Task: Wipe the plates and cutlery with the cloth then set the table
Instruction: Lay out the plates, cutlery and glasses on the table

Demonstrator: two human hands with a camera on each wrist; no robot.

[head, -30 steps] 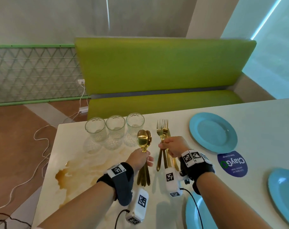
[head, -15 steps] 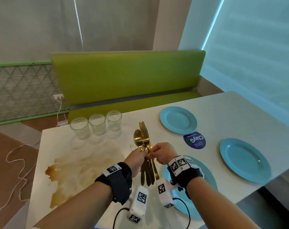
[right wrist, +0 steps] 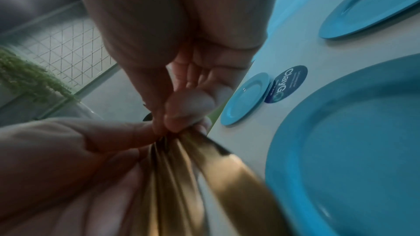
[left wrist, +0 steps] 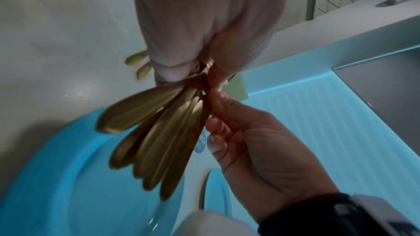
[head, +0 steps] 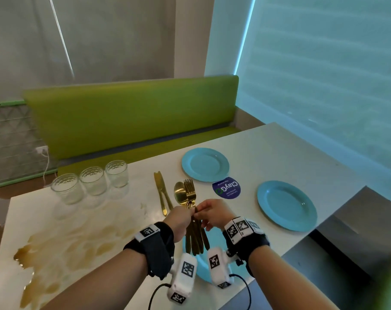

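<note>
Both hands meet over the near blue plate (head: 202, 274) and hold one bundle of gold spoons and forks (head: 188, 196). My left hand (head: 181, 219) grips the bundle round the necks; my right hand (head: 212, 212) pinches it from the right. The heads point away from me and the handles (left wrist: 159, 132) fan out downward above the plate (left wrist: 56, 195). In the right wrist view the right fingers (right wrist: 188, 107) pinch the handles (right wrist: 181, 186) beside the left hand (right wrist: 68, 150). Gold knives (head: 162, 193) lie on the table just left of the bundle. No cloth is in view.
Two more blue plates sit on the white table (head: 290, 157), one far (head: 205, 164) and one right (head: 286, 205), with a round blue sticker (head: 226, 188) between. Three glasses (head: 92, 181) stand far left. A brown stain (head: 62, 249) covers the left side. A green bench (head: 132, 117) runs behind.
The spoons and forks lay apart on the table under each hand; now they are gathered into one bundle and lifted. The knives stayed on the table. The head view swung right.
</note>
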